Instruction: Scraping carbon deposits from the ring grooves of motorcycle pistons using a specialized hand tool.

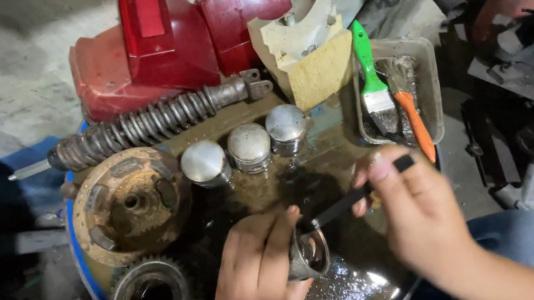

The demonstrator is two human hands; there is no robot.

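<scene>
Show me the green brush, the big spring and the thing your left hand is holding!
Green brush (364, 56): head view, on its green handle.
Spring (135, 129): head view, mid-coil.
Piston (311, 256): head view, on its open rim, in the left hand (256, 284).

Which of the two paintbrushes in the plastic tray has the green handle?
The left paintbrush, lying nearer the beige foam block, with pale bristles. The other paintbrush beside it has an orange handle and dark, dirty bristles.

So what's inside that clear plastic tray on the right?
The tray holds two paintbrushes: a green-handled brush and an orange-handled brush, bristles toward each other's side. Dark grime lines the bottom; anything beneath the brushes is covered.
</scene>
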